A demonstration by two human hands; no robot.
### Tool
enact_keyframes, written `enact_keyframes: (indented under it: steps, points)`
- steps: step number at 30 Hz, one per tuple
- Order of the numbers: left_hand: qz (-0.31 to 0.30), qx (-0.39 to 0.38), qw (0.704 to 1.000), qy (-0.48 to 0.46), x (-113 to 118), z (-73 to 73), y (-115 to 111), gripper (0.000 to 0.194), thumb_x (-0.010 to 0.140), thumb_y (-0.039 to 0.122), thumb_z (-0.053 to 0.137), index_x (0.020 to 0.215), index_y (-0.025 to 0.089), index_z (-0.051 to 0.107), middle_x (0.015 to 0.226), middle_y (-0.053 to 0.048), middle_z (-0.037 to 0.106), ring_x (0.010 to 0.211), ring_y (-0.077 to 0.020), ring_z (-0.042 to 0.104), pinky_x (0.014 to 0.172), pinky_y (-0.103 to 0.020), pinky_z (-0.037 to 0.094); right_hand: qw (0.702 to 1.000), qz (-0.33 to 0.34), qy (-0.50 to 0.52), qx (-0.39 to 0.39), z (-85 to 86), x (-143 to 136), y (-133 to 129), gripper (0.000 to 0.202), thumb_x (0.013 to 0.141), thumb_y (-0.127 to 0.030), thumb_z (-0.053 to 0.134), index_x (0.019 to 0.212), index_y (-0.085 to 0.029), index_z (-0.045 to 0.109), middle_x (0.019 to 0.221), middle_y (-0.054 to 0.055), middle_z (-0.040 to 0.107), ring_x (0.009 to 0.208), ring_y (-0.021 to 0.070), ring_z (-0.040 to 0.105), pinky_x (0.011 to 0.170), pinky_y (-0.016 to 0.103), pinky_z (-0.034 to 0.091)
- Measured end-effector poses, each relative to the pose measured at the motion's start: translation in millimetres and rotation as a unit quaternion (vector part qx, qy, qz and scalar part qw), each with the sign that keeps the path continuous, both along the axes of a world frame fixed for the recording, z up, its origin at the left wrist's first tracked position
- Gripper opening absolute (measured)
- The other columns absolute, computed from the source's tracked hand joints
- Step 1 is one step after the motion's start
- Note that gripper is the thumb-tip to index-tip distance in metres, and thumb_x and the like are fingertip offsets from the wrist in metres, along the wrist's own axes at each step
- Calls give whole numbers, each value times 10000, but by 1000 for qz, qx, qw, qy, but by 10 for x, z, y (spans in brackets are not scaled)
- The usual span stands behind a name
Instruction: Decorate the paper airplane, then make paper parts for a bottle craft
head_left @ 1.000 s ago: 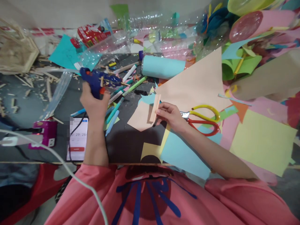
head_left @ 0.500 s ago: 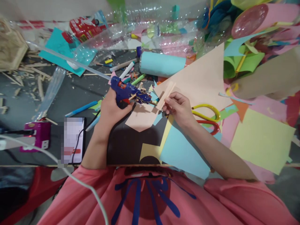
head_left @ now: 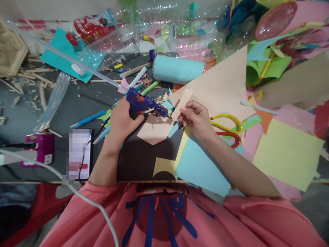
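My left hand (head_left: 122,118) is wrapped round a blue glue gun (head_left: 146,102), its nozzle pointing right. A long clear glue stick (head_left: 84,67) runs out of the gun's back end. Bits of wood cling to the gun's front. Between thumb and fingers, my right hand (head_left: 196,118) pinches a pale wooden stick (head_left: 183,104), held at a slant. The nozzle is close to the stick's lower end; whether they touch I cannot tell. Below them lies a cut piece of beige paper (head_left: 154,132). Yellow-and-red-handled scissors (head_left: 228,124) lie beside my right wrist.
A phone (head_left: 80,154) and a magenta power block (head_left: 39,149) lie left, with a white cable (head_left: 84,199) crossing. Behind are a blue-wrapped cylinder (head_left: 178,68), a red bottle (head_left: 89,29) and clear plastic bottles. Coloured paper covers the right, including a yellow sheet (head_left: 288,154).
My left hand has shifted the glue gun slightly right and tipped its nozzle down, closer to the stick's lower end. My right hand holds the wooden stick almost still.
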State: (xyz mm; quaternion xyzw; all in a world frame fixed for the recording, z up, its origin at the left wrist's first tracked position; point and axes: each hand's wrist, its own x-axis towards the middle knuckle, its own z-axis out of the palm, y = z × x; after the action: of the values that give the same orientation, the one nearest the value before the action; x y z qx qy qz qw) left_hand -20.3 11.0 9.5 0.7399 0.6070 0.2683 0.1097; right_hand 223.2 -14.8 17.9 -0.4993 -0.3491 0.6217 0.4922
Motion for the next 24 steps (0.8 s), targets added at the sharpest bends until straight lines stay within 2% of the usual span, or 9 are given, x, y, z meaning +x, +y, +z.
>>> enact_keyframes:
  steps: [7,14,20,24]
  points:
    - [6,2,1000,0,-26,-57,5,370,646,280,645,1002,202,577,974,-67,641,982,-293,635,876,-403,504,1000,10,-4,4,-24,7,1,507,572,-583,848,705,-218,522,569,-51,612,498,89,605,374,176,389]
    - [-3,2,1000,7,-34,-55,8,314,666,286,615,962,205,547,950,-68,622,961,-288,627,867,-406,497,1000,5,5,4,-14,2,-4,503,562,-579,858,697,-216,537,576,-50,623,496,87,602,373,177,388]
    - [-8,-3,1000,-13,-42,-81,16,346,662,267,619,993,205,538,951,-72,608,993,-299,623,891,-416,487,1000,10,3,-3,-6,2,-10,500,559,-575,860,699,-213,544,578,-45,626,504,93,611,379,179,387]
    - [-8,20,1000,6,-55,-99,20,360,655,268,617,1003,208,548,949,-66,623,955,-284,630,866,-397,495,1000,20,11,-2,-4,-2,-16,494,564,-565,860,697,-205,549,574,-39,633,491,87,609,366,169,375]
